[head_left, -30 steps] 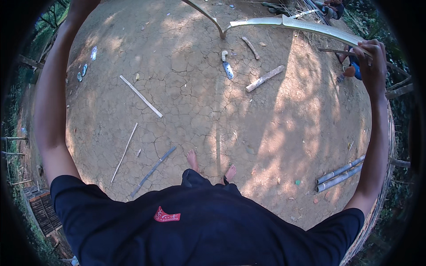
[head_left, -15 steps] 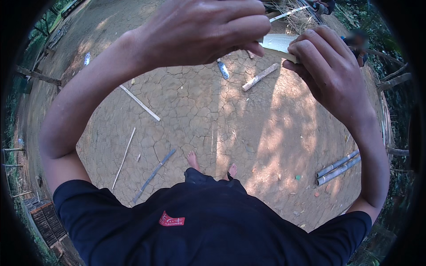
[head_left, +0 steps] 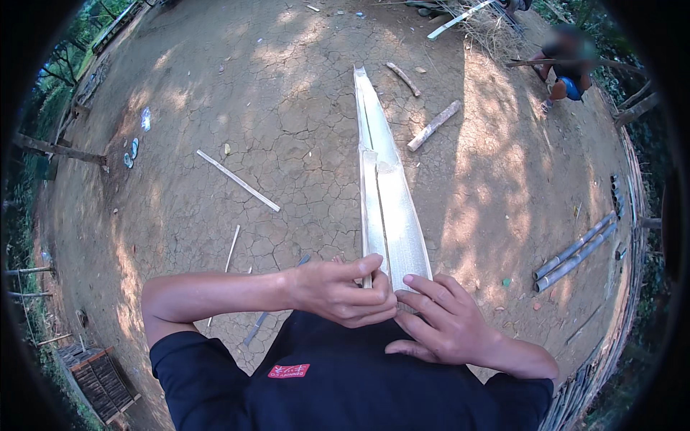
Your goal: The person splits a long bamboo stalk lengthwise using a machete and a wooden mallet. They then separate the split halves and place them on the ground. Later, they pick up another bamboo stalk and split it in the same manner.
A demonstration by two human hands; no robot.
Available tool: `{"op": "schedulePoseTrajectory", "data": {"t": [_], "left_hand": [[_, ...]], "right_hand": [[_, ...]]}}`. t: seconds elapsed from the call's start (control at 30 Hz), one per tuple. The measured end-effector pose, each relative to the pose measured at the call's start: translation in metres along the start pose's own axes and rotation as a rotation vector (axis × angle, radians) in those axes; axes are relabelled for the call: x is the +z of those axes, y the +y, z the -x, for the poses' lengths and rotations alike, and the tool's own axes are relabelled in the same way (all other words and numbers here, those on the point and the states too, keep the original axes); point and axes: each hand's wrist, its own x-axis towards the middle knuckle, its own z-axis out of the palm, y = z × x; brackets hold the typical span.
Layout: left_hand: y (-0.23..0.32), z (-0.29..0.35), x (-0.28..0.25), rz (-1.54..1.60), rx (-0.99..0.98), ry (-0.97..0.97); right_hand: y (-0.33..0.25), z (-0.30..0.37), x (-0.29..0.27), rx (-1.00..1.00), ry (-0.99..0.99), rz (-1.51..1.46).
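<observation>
A long length of split bamboo (head_left: 400, 215), pale and shiny on its hollow inner face, stretches forward from my waist. A lengthwise dark gap separates its narrow left strip (head_left: 370, 208) from the wider right part. My left hand (head_left: 341, 293) is closed round the near end of the narrow strip, thumb on top. Against the near end of the wider part lies my right hand (head_left: 449, 323), its fingertips touching the edge. Those fingers are stretched and spread, with the thumb apart from the bamboo. Whatever lies beneath the hands is hidden.
On the cracked earth lie a short log (head_left: 433, 126), a curved stick (head_left: 402, 79) and a pale strip (head_left: 238, 181). Dark bamboo poles (head_left: 575, 251) lie at the right. Flip-flops (head_left: 131, 153) are far left. Another person (head_left: 564, 68) sits at the upper right.
Both hands have come down from high in front to near my waist. The bamboo has come fully into view, pointing away from me. My right hand's fingers have loosened and spread.
</observation>
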Motion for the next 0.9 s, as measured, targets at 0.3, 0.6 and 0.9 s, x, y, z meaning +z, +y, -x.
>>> {"op": "schedulePoseTrajectory", "data": {"t": [0.3, 0.6, 0.9], "left_hand": [[0.055, 0.017, 0.013, 0.101, 0.044, -0.145], [0.132, 0.002, -0.014, 0.542, -0.867, -0.143], [0.21, 0.064, 0.107, 2.126, -2.287, 0.197]], "right_hand": [[0.022, 0.032, 0.13, 1.07, 0.549, -2.154], [0.03, 0.055, 0.171, 1.237, 0.204, -2.262], [0.034, 0.098, 0.237, 1.298, -0.059, -1.829]]}}
